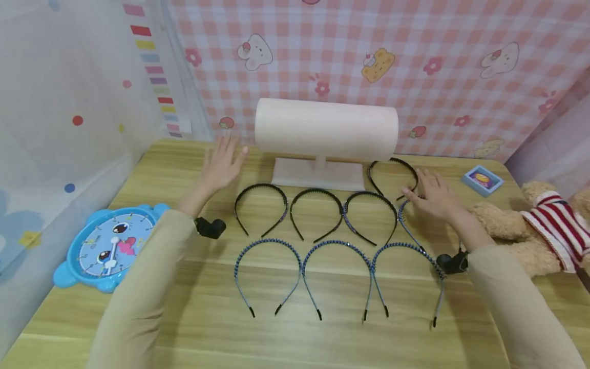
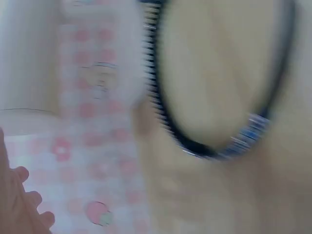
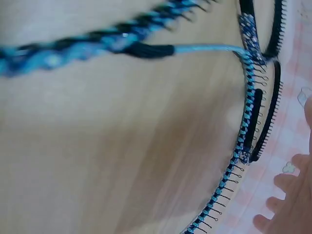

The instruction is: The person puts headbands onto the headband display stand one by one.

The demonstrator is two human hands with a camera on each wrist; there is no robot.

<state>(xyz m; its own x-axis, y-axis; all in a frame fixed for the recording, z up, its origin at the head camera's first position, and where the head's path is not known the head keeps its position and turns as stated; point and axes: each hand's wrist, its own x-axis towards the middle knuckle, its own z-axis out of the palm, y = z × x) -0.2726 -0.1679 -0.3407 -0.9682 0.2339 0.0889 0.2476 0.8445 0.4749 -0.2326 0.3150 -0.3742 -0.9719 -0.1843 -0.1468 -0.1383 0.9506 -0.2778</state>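
My left hand [image 1: 223, 163] reaches out with fingers spread, left of a white roll-shaped stand [image 1: 326, 128]; nothing is in it. Over on the right, my right hand [image 1: 435, 196] extends flat, its thumb overlapping the end of a black toothed headband [image 1: 405, 163] in the head view. Partly covered by that hand is a blue headband [image 1: 407, 225]. Three black headbands, the leftmost [image 1: 261, 185] among them, lie in a row before the stand. In front of them lie three blue beaded headbands, with the middle one [image 1: 338, 243] touching its neighbours.
A blue toy clock [image 1: 115, 248] lies at the left edge of the wooden table [image 1: 193, 318]. To the right are a small blue box [image 1: 482, 180] and a teddy bear [image 1: 511, 225] in a striped top. A pink checked cloth [image 1: 415, 31] hangs behind.
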